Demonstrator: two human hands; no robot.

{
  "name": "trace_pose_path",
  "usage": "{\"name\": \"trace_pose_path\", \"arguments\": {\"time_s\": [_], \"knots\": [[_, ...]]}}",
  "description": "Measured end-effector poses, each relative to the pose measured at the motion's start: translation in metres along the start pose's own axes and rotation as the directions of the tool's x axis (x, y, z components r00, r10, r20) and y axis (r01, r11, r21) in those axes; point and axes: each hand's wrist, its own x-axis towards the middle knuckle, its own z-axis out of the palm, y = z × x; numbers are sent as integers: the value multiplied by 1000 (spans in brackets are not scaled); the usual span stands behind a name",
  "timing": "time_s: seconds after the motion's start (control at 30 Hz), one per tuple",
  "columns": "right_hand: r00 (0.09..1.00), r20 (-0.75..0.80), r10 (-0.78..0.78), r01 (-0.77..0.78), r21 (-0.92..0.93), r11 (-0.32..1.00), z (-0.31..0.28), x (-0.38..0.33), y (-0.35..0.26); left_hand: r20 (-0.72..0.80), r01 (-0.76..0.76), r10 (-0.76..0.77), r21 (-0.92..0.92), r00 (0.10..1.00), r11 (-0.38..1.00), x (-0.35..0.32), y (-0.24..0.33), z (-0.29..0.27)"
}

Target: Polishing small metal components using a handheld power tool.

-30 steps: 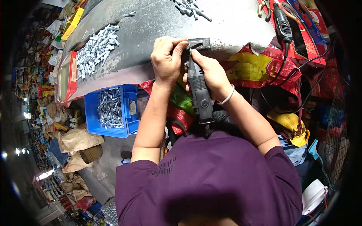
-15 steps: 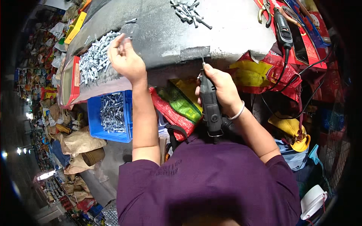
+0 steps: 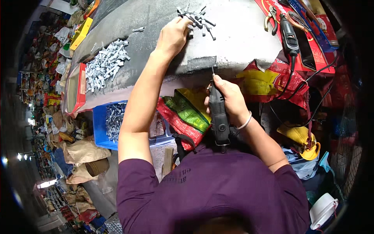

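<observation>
My right hand [image 3: 230,99] grips a dark grey rotary tool [image 3: 218,115] upright, its thin bit pointing up at the front edge of the grey workbench [image 3: 233,43]. My left hand [image 3: 173,37] reaches far forward onto the bench and rests at a small heap of grey metal parts [image 3: 194,17], fingers curled at the heap's near edge. Whether it holds a part is hidden. A bigger pile of the same metal parts [image 3: 105,64] lies on the bench's left side.
A blue crate [image 3: 103,130] with metal parts stands below the bench at left. Red and yellow sacks [image 3: 269,82] hang off the bench front. A second power tool [image 3: 289,37] and pliers [image 3: 270,17] lie on a red box at right. Bags and clutter fill the left.
My left hand left the tool, swung to the big left pile, then moved right and forward to the small heap. My right hand kept the rotary tool near the bench edge.
</observation>
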Motion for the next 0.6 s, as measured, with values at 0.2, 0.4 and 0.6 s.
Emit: {"name": "trace_pose_path", "arguments": {"time_s": [0.2, 0.4, 0.6], "knots": [[999, 30, -34, 34, -1, 999, -3, 2, 4, 14, 238, -238, -39, 971, 970, -6, 9, -6], [999, 22, -26, 26, -28, 999, 3, -2, 2, -51, 388, -385, 181, 921, 904, -5, 11, 1], [999, -7, -36, 36, 29, 999, 3, -9, -6, -116, 289, -293, -53, 949, 956, -23, 19, -17]]}}
